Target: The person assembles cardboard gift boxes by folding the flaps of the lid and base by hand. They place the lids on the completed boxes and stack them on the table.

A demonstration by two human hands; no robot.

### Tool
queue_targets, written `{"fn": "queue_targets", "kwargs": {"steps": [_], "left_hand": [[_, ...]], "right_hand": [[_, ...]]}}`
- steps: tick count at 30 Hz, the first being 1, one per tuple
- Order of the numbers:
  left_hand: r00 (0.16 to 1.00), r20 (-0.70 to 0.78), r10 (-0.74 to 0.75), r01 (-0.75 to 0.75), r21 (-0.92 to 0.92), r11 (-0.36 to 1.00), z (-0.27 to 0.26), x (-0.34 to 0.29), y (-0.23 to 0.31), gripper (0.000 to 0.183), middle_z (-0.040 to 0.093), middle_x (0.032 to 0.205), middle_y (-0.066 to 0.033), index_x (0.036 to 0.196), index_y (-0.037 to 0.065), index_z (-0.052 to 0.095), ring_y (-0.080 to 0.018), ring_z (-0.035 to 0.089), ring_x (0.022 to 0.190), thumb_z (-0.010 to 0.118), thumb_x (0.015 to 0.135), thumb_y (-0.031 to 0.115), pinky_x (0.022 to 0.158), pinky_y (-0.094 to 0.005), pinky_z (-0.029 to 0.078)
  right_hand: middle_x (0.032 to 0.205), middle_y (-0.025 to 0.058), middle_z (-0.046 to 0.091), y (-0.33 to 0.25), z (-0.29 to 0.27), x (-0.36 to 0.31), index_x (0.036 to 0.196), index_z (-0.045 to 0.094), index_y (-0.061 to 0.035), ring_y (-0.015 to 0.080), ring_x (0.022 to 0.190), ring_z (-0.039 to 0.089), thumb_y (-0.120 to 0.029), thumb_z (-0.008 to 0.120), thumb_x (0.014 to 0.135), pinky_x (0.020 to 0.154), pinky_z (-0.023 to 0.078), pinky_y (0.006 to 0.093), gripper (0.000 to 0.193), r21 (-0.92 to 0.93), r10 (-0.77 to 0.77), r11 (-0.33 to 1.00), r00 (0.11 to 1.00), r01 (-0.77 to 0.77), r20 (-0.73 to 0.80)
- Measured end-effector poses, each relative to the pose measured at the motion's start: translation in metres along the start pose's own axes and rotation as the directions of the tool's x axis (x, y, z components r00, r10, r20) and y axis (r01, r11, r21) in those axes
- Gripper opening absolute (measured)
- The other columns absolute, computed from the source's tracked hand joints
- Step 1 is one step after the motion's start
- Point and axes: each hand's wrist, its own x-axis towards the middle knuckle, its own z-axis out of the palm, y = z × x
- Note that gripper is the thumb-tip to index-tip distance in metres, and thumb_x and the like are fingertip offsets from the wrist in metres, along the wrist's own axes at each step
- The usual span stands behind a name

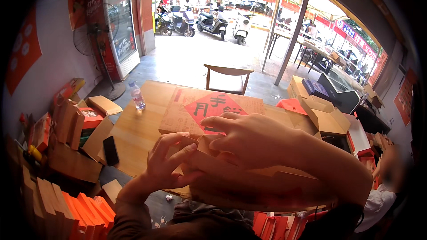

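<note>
1. I see the left hand at the near box, its thumb and a bent finger pinching a small flap at the box's left end.
2. I see the right hand reaching over the same box from the right, palm down, fingers curled toward that end. Its fingertips are partly hidden, so I cannot tell whether it grips or only presses.
3. The near box is plain brown cardboard and lies at the near side of the wooden table, under the right forearm.
4. Just beyond the hands I have a printed box, flat on the table, with dark characters on a red diamond.
5. To its left stands a clear bottle; nearer me, a black phone lies by the table's left edge.
6. On the right I make out a red box and an open carton.
7. A chair stands at the far side, and scooters are parked outside.
</note>
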Motion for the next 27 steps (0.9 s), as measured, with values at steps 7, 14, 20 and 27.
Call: {"fn": "queue_targets", "kwargs": {"steps": [7,14,20,27], "left_hand": [[0.991,0.127,-0.043,0.059,-0.127,0.99,-0.004,0.005,-0.004,0.058,0.07,0.126,-0.02,0.128,0.006,0.074,-0.0394,0.071,0.111,0.091,0.081,0.037,0.093,-0.0473,0.061],[0.978,0.198,-0.062,0.083,-0.098,0.992,-0.009,0.004,-0.001,0.057,0.071,0.131,-0.0201,0.127,0.006,0.074,-0.0385,0.072,0.111,0.09,0.082,0.037,0.093,-0.0462,0.061],[0.988,0.127,-0.082,0.103,-0.168,0.98,0.001,-0.005,-0.005,0.068,0.068,0.136,-0.0243,0.136,0.006,0.062,-0.0416,0.071,0.118,0.09,0.084,0.04,0.097,-0.0483,0.06],[0.972,0.224,-0.077,0.146,-0.314,0.938,0.018,-0.014,-0.008,0.095,0.05,0.156,-0.0299,0.148,0.007,0.043,-0.039,0.061,0.136,0.1,0.075,0.027,0.105,-0.0459,0.054]], "right_hand": [[0.12,0.0111,0.066,-0.018,-0.014,-0.004,0.133,0.059,-0.0125,0.0351,0.087,0.075,-0.021,0.065,0.097,0.074,0.063,0.0455,0.037,-0.117,0.023,0.993,0.998,-0.015,0.065],[0.108,0.0124,0.069,-0.015,-0.011,-0.003,0.125,0.06,-0.0103,0.0341,0.085,0.075,-0.021,0.061,0.1,0.072,0.063,0.0442,0.028,-0.046,0.08,0.996,0.993,-0.076,0.089],[0.099,0.0095,0.071,-0.022,-0.018,0.008,0.116,0.066,-0.0079,0.0313,0.09,0.076,-0.018,0.063,0.098,0.076,0.063,0.0445,0.021,-0.155,0.076,0.987,0.979,-0.047,0.191],[0.103,0.0113,0.075,-0.018,-0.012,0.007,0.134,0.062,-0.0098,0.0335,0.095,0.076,-0.02,0.061,0.099,0.078,0.062,0.0448,0.036,-0.048,0.091,0.995,0.995,-0.089,0.037]]}}
